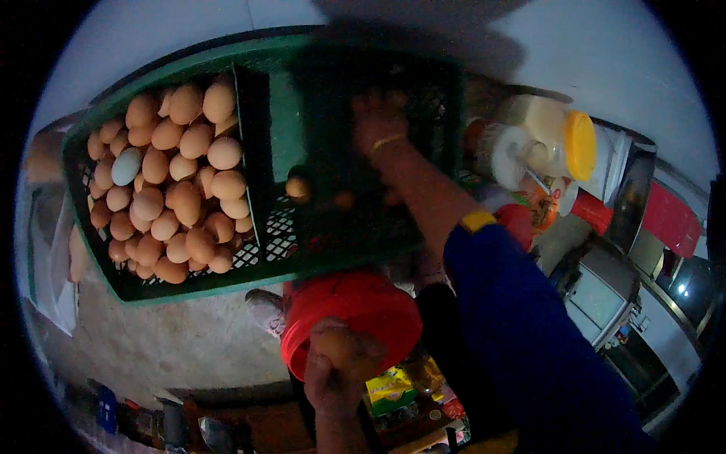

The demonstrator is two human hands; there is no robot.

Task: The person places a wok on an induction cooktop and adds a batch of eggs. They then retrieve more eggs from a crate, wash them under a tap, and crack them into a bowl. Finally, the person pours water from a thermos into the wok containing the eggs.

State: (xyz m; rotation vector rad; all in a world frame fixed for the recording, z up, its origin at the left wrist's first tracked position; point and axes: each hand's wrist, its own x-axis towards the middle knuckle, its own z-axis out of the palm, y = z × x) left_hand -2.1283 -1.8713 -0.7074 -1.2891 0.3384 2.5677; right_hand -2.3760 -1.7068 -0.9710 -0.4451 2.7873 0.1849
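A green plastic crate (193, 295) has a divider (247, 164) across it. Brown eggs (167, 134), with one pale blue egg (126, 166) among them, are heaped in its left section. In the shaded right section, a few eggs (297, 187) lie near the front. My right hand (381, 119) reaches deep into that section; shadow and blur hide its fingers and anything in them. Over the rim of a red plastic bucket (363, 298), my left hand (326, 374) grips what looks like a brown egg (336, 347). The bucket is in front of the crate, and its inside is mostly hidden.
Right of the crate are a clear jar with a yellow lid (580, 146) and a red cup (591, 211). A yellow-green packet (390, 391) lies below the bucket. One shoe (266, 311) shows on the concrete floor (164, 335). A pale wall (187, 28) runs behind the crate.
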